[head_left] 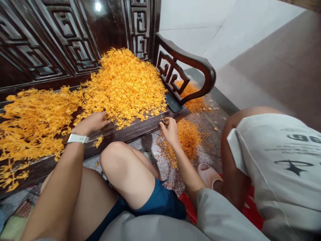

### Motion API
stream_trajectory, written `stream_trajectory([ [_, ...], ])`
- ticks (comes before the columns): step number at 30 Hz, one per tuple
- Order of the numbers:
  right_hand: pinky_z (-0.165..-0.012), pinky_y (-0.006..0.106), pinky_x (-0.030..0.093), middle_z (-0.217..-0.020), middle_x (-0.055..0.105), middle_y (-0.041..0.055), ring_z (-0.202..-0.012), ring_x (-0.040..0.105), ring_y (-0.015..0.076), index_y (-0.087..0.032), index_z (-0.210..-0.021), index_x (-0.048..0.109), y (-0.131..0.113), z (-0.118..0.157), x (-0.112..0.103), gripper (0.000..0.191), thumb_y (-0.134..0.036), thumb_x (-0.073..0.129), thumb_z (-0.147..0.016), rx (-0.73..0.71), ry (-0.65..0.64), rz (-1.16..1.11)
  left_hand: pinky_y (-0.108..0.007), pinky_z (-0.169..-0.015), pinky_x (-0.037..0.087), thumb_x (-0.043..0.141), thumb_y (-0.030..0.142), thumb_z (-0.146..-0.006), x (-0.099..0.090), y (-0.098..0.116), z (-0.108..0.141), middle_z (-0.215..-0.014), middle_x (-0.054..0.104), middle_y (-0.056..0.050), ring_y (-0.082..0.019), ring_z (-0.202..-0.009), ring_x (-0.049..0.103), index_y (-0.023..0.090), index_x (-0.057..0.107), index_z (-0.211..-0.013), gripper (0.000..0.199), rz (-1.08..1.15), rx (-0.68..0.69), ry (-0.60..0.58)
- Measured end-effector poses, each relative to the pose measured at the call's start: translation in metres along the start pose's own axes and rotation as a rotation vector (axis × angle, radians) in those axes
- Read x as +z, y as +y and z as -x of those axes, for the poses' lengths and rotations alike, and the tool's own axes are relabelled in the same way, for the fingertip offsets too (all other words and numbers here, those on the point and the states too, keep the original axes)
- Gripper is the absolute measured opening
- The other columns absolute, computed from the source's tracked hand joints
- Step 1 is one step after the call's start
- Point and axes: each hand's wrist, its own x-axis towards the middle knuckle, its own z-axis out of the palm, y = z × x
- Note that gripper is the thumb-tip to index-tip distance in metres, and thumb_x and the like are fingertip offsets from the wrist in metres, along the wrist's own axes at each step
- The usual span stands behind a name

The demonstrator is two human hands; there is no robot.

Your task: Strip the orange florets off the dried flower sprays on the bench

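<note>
A tall heap of small yellow-orange plastic pieces (132, 83) lies on the dark wooden bench, and branching orange sprigs (37, 117) are spread to its left. My left hand (94, 121), with a white watch on the wrist, reaches over the bench's front edge at the foot of the heap; its fingertips are by some yellow pieces, and whether it grips one is unclear. My right hand (170, 129) is just off the bench edge, thumb and index finger pinched on a small orange stem (163, 119). A loose yellow piece (98, 141) sits near my left wrist.
Orange stem scraps (187, 139) are piled on the floor below my right hand, with more beyond the curved armrest (198, 68). A dark phone (173, 102) lies at the bench's right end. Another person in a white shirt (283, 147) sits close at right.
</note>
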Motion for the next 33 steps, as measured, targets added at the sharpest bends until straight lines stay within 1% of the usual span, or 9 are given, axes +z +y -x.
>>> stream_trajectory([
  [4,-0.096,0.046,0.052,-0.105,0.062,0.014,-0.095,0.063,0.028,-0.017,-0.103,0.069,0.019,-0.023,-0.003,0.026,-0.04,0.062,-0.095,-0.028,-0.097,0.091,-0.034,-0.076,0.047,0.057,0.034,-0.093,-0.008,0.002,-0.001,-0.102,0.079,-0.013,-0.027,-0.09,0.072,0.016,0.073,-0.11,0.03,-0.008,0.056,-0.091],
  [11,-0.081,0.04,0.049,-0.088,0.061,0.0064,-0.083,0.059,0.0233,-0.021,-0.084,0.064,0.017,-0.014,0.004,0.022,-0.042,0.067,-0.089,0.015,-0.01,-0.161,-0.032,-0.067,0.042,0.059,0.026,-0.088,-0.018,-0.006,0.001,-0.089,0.078,-0.008,-0.023,-0.078,0.068,0.019,0.073,-0.088,0.015,0.086,0.084,-0.012],
  [14,-0.076,0.035,0.046,-0.082,0.06,0.0021,-0.076,0.055,0.0186,-0.022,-0.086,0.061,0.002,0.0,-0.003,0.031,-0.049,0.077,-0.087,0.109,-0.036,-0.439,-0.033,-0.069,0.045,0.061,0.029,-0.091,-0.024,-0.016,0.009,-0.088,0.077,-0.008,-0.024,-0.08,0.068,0.019,0.072,-0.089,0.015,0.126,0.072,0.117],
  [19,-0.067,0.029,0.042,-0.081,0.059,-0.0009,-0.069,0.051,0.0129,-0.024,-0.087,0.065,-0.041,0.005,-0.034,0.038,-0.048,0.094,-0.078,0.315,-0.363,-0.998,-0.038,-0.088,0.052,0.062,0.032,-0.097,-0.035,-0.026,0.019,-0.102,0.077,-0.012,-0.027,-0.094,0.069,0.018,0.073,-0.095,0.018,0.237,0.052,0.487],
  [23,-0.053,0.027,0.034,-0.063,0.037,-0.0035,-0.054,0.033,0.0122,-0.032,-0.076,0.069,-0.057,-0.004,-0.053,0.034,-0.046,0.1,-0.07,0.098,-0.455,-1.273,-0.039,-0.098,0.053,0.059,0.033,-0.101,-0.041,-0.018,0.021,-0.111,0.076,-0.012,-0.026,-0.103,0.068,0.018,0.075,-0.106,0.022,0.357,0.053,0.65],
  [26,-0.043,0.029,0.014,-0.059,0.027,-0.0012,-0.049,0.01,0.0135,-0.044,-0.076,0.073,-0.052,-0.006,-0.05,0.03,-0.07,0.088,-0.074,-0.146,-0.119,-1.429,-0.04,-0.103,0.052,0.055,0.038,-0.104,-0.041,-0.018,0.021,-0.123,0.075,-0.013,-0.027,-0.111,0.069,0.017,0.074,-0.124,0.036,0.347,0.051,0.568],
  [28,-0.046,0.032,0.008,-0.066,0.032,0.0015,-0.053,0.006,0.0165,-0.055,-0.091,0.075,-0.05,-0.003,-0.042,0.026,-0.079,0.068,-0.087,-0.099,0.1,-1.313,-0.042,-0.109,0.05,0.057,0.041,-0.102,-0.038,-0.029,0.021,-0.132,0.073,-0.015,-0.03,-0.121,0.067,0.016,0.07,-0.138,0.046,0.259,0.002,0.455],
  [30,-0.05,0.032,0.012,-0.073,0.033,0.0031,-0.057,0.009,0.0186,-0.055,-0.103,0.074,-0.056,0.005,-0.03,0.034,-0.079,0.052,-0.094,0.059,0.066,-1.115,-0.043,-0.111,0.049,0.06,0.042,-0.1,-0.034,-0.047,0.021,-0.136,0.071,-0.017,-0.033,-0.127,0.066,0.015,0.067,-0.144,0.053,0.162,-0.105,0.338],
  [33,-0.052,0.033,0.024,-0.075,0.03,0.0021,-0.059,0.021,0.0187,-0.041,-0.1,0.071,-0.076,0.022,-0.011,0.053,-0.083,0.038,-0.095,0.244,-0.231,-0.95,-0.039,-0.1,0.053,0.064,0.043,-0.094,-0.03,-0.072,0.023,-0.122,0.076,-0.015,-0.031,-0.113,0.071,0.015,0.075,-0.128,0.045,0.097,-0.255,0.096],
])
